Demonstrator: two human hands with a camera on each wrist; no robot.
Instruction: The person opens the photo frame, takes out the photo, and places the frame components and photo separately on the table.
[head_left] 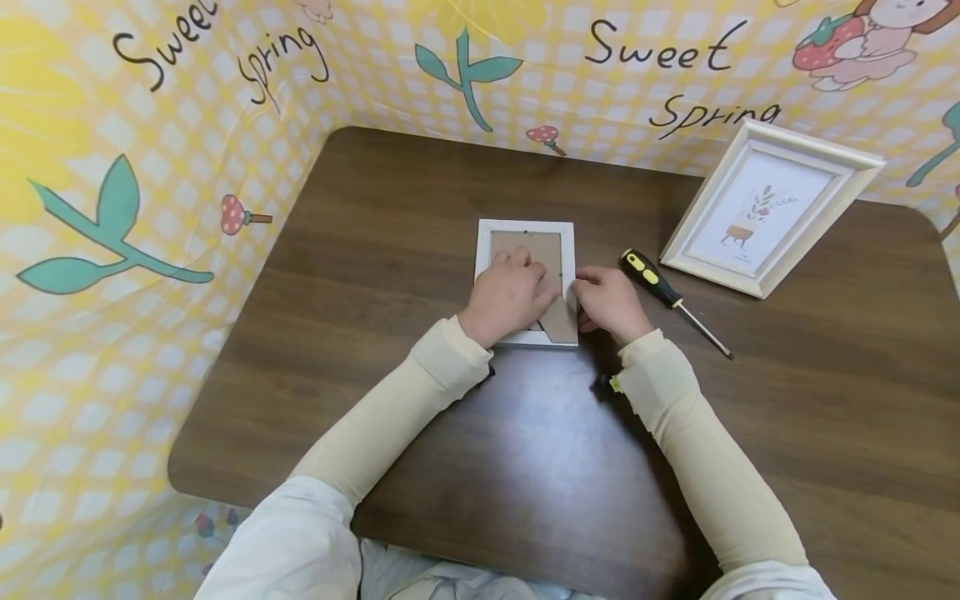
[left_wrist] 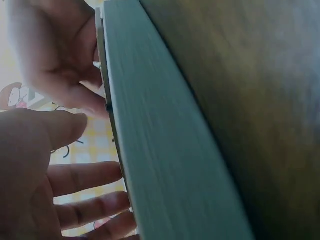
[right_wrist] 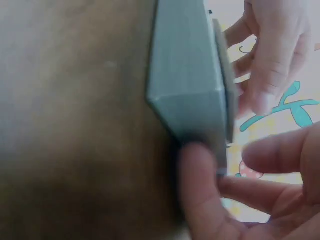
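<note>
A small white picture frame (head_left: 527, 225) lies face down on the table, its brown backing board (head_left: 551, 250) facing up. Near the bottom right corner, a brown stand leg (head_left: 558, 321) overlaps the frame. My left hand (head_left: 510, 296) rests over the backing, its fingers extended; in the left wrist view those fingers (left_wrist: 90, 177) reach to the frame's side. At the right edge, my right hand (head_left: 611, 302) holds the frame's border, thumb along the side and a finger at the top edge in the right wrist view. Small dark tabs show along the backing's rim.
A screwdriver (head_left: 660, 283) with a black and yellow handle lies just right of my right hand. Behind it stands a larger white picture frame (head_left: 757, 212) with a plant print. A patterned cloth (head_left: 375, 75) hangs along the table's back and left edges.
</note>
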